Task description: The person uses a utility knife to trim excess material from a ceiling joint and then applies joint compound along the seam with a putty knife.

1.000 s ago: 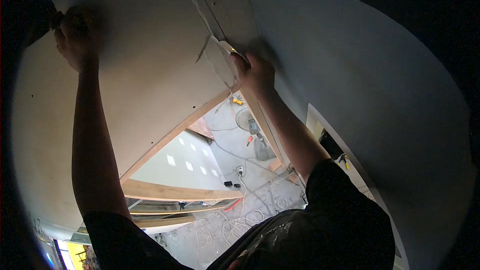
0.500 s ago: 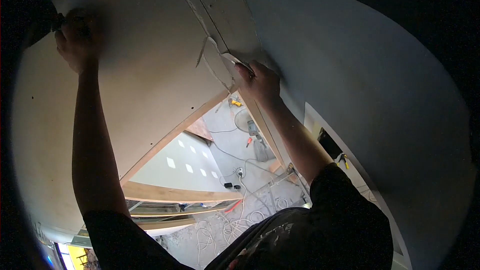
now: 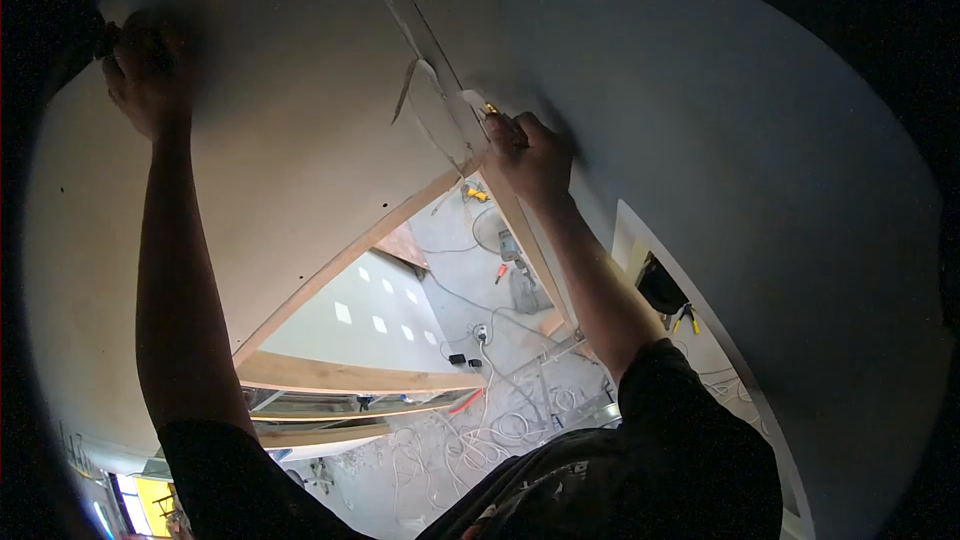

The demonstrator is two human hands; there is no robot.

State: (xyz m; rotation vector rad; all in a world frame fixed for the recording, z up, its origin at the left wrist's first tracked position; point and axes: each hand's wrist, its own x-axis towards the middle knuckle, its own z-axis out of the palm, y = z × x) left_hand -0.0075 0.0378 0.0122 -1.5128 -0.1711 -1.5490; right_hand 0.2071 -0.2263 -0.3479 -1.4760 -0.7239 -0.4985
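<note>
My right hand (image 3: 535,155) is closed around a utility knife (image 3: 491,109), a slim tool with a yellow part showing at the fingertips. It is at the seam (image 3: 440,45) between two large boards, near their corner. A pale flap (image 3: 472,97) stands off the surface just beyond my fingers. Left of the seam, a loose torn strip (image 3: 403,90) hangs from the pale board (image 3: 300,140). My left hand (image 3: 150,75) is raised at that board's far left edge, in deep shadow. Its fingers are curled by something dark, and I cannot tell what they grip.
A grey-blue panel (image 3: 720,140) curves along my right. Wooden framing (image 3: 365,225) edges an opening. Through it show a floor with tangled white cables (image 3: 480,445), a white wall with pale patches (image 3: 380,310), a red-handled tool (image 3: 501,273) and yellow-handled pliers (image 3: 686,318).
My right hand has shifted slightly right along the seam and turned, so the tool's yellow part now shows. My left hand stays nearly in place; the view has shifted a little.
</note>
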